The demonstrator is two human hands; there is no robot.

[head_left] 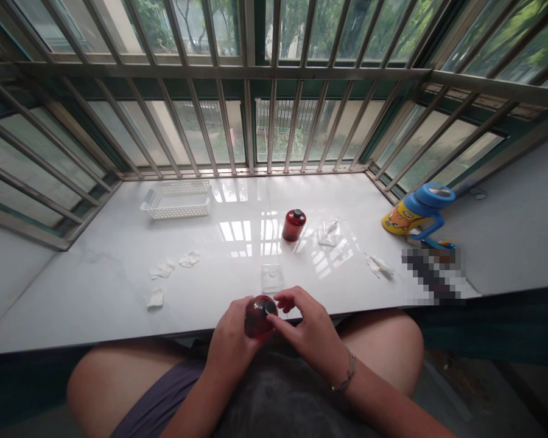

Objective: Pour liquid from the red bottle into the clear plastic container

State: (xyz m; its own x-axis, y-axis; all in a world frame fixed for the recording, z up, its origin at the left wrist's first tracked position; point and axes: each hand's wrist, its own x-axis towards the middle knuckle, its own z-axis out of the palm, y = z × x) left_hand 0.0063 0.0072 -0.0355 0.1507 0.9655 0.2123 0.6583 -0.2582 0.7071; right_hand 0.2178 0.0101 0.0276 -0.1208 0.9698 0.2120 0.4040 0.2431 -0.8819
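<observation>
My left hand [231, 334] is wrapped round a glossy dark-red bottle [254, 327] at the table's front edge, its black-topped neck facing up toward me. My right hand [311, 325] is beside that neck, thumb tip touching or nearly touching it, fingers curled with a gap between them and the thumb. Just beyond the bottle lies a clear square plastic piece [272, 278]. A second red bottle [294, 227] with a black top stands upright farther back. To its right is another clear square piece [330, 235] with a part sticking up.
Crumpled white tissues [162, 269] lie on the left, and another white scrap [379, 266] on the right. A white perforated basket [177, 201] sits at the back left. A blue-and-yellow tumbler [411, 210] leans at right by a blurred-out patch [432, 274]. Barred windows enclose the white tabletop.
</observation>
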